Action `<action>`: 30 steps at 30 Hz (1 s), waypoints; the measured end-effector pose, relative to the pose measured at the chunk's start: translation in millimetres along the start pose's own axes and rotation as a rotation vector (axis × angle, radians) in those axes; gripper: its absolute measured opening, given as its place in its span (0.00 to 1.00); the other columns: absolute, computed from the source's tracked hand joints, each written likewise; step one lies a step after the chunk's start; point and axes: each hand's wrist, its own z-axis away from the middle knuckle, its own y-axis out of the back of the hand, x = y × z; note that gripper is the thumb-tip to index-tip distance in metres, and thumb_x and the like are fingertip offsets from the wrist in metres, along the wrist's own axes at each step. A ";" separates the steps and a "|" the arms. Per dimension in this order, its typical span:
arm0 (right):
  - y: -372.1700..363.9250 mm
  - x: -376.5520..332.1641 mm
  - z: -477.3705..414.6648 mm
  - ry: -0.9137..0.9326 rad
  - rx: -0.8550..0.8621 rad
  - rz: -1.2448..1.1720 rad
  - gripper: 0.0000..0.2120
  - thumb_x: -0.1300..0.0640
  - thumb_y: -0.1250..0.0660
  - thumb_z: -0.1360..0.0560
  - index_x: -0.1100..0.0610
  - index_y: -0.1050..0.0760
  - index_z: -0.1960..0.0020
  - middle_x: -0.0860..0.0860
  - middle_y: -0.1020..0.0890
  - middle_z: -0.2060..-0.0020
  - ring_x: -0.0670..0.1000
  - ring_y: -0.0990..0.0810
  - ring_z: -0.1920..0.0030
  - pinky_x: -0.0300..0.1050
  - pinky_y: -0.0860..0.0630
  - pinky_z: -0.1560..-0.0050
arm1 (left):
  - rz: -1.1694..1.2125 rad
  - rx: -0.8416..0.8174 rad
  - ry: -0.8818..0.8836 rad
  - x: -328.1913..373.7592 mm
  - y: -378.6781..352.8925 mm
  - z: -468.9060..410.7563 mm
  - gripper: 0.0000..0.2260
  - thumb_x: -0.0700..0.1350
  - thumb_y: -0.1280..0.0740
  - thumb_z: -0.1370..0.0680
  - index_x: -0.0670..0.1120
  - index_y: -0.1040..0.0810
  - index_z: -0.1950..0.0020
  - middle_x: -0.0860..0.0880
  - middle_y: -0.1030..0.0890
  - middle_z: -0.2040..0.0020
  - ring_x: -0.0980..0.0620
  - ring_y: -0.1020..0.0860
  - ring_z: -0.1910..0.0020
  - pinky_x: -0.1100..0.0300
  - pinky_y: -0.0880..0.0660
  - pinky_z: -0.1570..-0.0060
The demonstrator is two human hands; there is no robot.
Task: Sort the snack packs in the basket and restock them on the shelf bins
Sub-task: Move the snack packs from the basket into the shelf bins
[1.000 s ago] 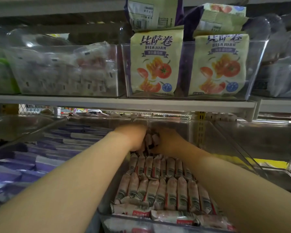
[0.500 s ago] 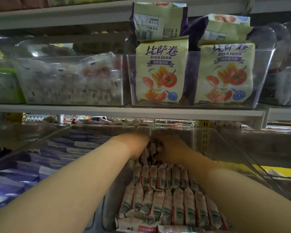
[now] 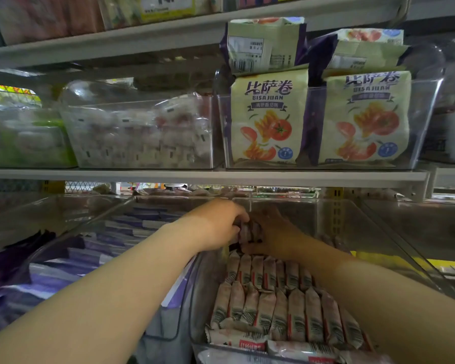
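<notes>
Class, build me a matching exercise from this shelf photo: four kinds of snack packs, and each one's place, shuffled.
1 tomato bags
2 purple packs
3 pink barcoded packs
4 green packs

A lower shelf, middle bin
B upper shelf, far left
C upper shelf, right bin
D lower shelf, left

Pairs: 1-C, 2-D, 3-A, 4-B
</notes>
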 end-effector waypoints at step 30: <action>-220.5 -276.7 219.4 0.518 -0.170 -0.452 0.05 0.55 0.35 0.25 0.50 0.22 0.50 0.42 0.23 0.61 0.46 0.23 0.58 0.47 0.24 0.57 | 0.189 0.582 0.677 -86.4 -190.3 437.1 0.08 0.41 0.37 0.24 0.50 0.21 0.50 0.54 0.20 0.54 0.51 0.22 0.58 0.56 0.26 0.61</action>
